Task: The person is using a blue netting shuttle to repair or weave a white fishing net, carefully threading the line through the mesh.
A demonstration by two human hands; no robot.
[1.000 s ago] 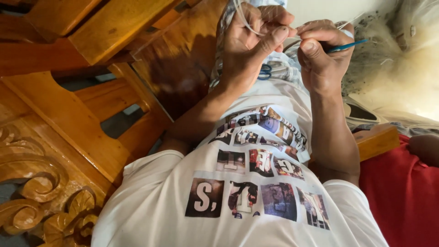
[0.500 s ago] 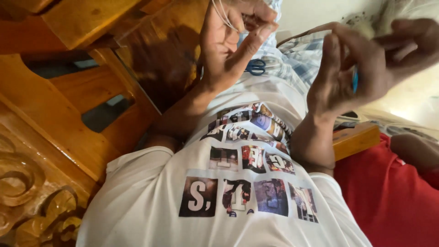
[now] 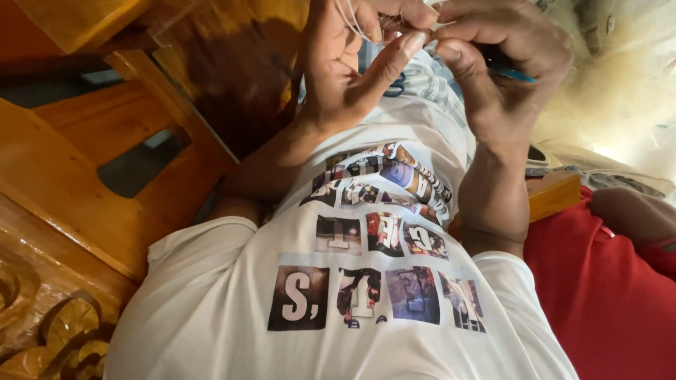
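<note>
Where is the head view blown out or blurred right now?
Head view: glare washes out the pale cloth at upper right; the left hand and right hand are slightly soft up close; the white printed shirt is evenly lit and sharp.

Left hand (image 3: 352, 70) touches right hand (image 3: 500, 70) above shirt (image 3: 352, 309); wooden chair (image 3: 77, 183) left.

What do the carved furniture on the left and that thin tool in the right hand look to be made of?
The carved furniture looks like solid wood with a glossy varnish: orange-brown grain, bright reflections. The tool in the right hand shows only a blue, smooth shaft, perhaps plastic or painted metal; too little shows to tell.
</note>
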